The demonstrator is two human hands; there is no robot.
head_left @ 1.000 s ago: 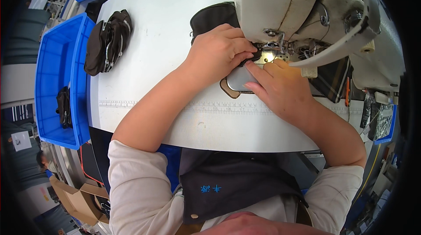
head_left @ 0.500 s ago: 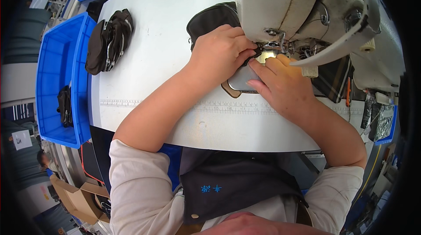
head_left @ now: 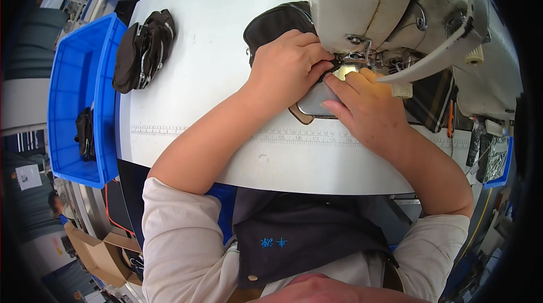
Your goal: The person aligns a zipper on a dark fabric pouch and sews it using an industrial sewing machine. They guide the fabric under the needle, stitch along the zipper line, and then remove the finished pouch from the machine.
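Observation:
A dark zippered pouch (head_left: 277,23) lies on the white table, its edge running under the head of a sewing machine (head_left: 362,3). My left hand (head_left: 288,65) rests over the pouch, thumb and fingers pinched on its dark edge beside the needle area. Close by, my right hand (head_left: 367,102) lies by the lit metal plate (head_left: 317,102), its index fingertip at the same edge and its thumb held apart. The machine's pale curved arm partly covers the right hand's other fingers. Fine detail of the fabric at the needle is hidden by my fingers.
Several dark zippered pouches (head_left: 144,51) sit stacked at the table's left. Beyond the edge stands a blue bin (head_left: 104,105) with a dark item (head_left: 85,133) inside. A printed ruler strip (head_left: 271,133) crosses the table's near side. A cardboard box (head_left: 102,258) is at lower left.
The whole view has shifted slightly. Both hands keep almost the same place at the pouch's edge, with no clear change of grip.

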